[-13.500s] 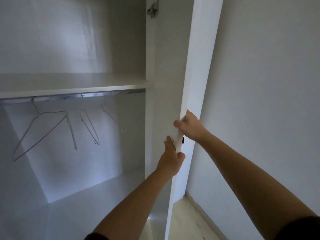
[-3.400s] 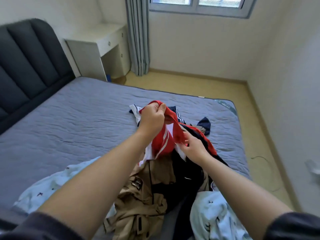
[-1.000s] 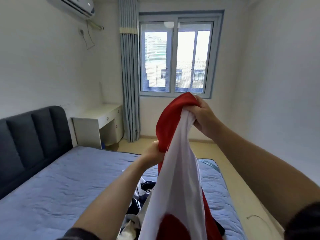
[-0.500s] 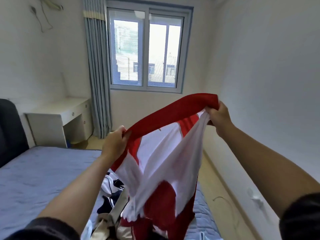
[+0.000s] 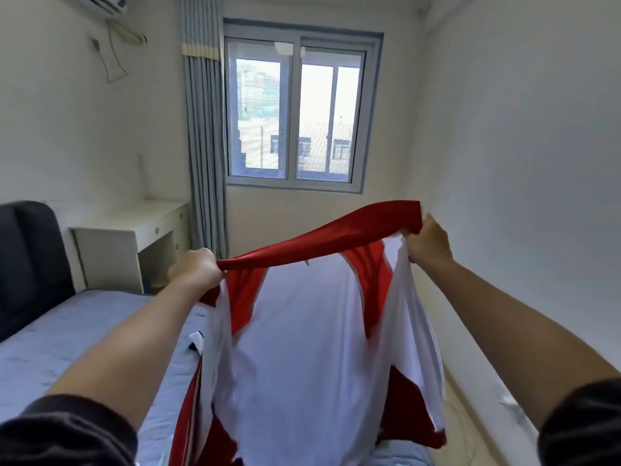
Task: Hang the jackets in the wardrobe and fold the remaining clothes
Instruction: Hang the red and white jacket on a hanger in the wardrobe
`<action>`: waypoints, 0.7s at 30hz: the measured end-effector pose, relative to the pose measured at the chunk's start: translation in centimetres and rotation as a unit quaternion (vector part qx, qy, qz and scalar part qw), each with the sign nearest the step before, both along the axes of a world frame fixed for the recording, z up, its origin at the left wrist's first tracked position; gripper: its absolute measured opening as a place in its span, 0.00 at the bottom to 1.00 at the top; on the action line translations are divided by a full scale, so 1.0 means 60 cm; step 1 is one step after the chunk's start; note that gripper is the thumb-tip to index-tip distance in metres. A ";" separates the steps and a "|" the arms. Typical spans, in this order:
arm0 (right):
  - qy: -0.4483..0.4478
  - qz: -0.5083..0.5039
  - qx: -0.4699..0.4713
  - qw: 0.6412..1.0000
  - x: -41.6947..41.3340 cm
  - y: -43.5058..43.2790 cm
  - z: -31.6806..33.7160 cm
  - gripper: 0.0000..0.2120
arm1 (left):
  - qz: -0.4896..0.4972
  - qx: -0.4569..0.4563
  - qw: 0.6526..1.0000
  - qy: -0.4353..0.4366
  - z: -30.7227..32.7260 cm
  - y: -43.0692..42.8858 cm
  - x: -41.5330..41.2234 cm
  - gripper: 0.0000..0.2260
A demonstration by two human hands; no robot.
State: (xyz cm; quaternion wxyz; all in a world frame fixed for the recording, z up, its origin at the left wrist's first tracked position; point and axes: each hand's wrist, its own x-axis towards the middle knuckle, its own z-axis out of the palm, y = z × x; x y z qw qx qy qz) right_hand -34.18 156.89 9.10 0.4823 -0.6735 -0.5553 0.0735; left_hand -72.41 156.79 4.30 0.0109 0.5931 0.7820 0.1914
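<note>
Head view: a person is holding a red-and-white garment (image 5: pixel 302 331) up over the foot of a grey-blue bed (image 5: pixel 67 338), stretching its red top edge between 2 hands. The left hand (image 5: pixel 196 269) is clenching the lower end of that edge in a fist. The right hand (image 5: pixel 426 242) is gripping the higher end, fingers curled round bunched red and white cloth. The body of the garment is hanging free below, its hem dropping out of frame, and a scrap of dark-and-white clothing (image 5: pixel 196 341) is showing on the bed behind it. A window (image 5: pixel 295 116) and a white worktop (image 5: pixel 134 227) are standing beyond. The step appears to be opening the piece out to tell jacket from foldable. Doing it well is likely calling for levelling both hands, finding the collar and shoulder seams, and checking for a front zip before choosing hanger or fold.
</note>
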 end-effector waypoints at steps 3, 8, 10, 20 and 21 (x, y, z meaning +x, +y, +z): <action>-0.014 -0.040 0.097 0.994 -0.003 -0.008 0.016 0.15 | 0.015 0.150 0.988 0.035 0.037 -0.006 0.005 0.19; -0.135 0.069 -0.048 0.987 0.009 -0.016 0.026 0.14 | -0.049 -0.100 0.985 -0.133 0.072 -0.022 -0.005 0.08; -0.139 0.090 -0.107 0.980 0.010 -0.015 0.007 0.13 | -0.041 -0.060 0.974 -0.215 0.060 -0.018 0.000 0.04; 0.018 0.049 -0.039 0.998 -0.006 -0.004 -0.028 0.11 | -0.034 0.019 0.901 -0.432 0.048 -0.033 0.037 0.08; 0.094 0.063 -0.013 0.993 -0.011 -0.009 -0.029 0.09 | -0.038 0.035 0.871 -0.488 0.055 -0.034 0.044 0.09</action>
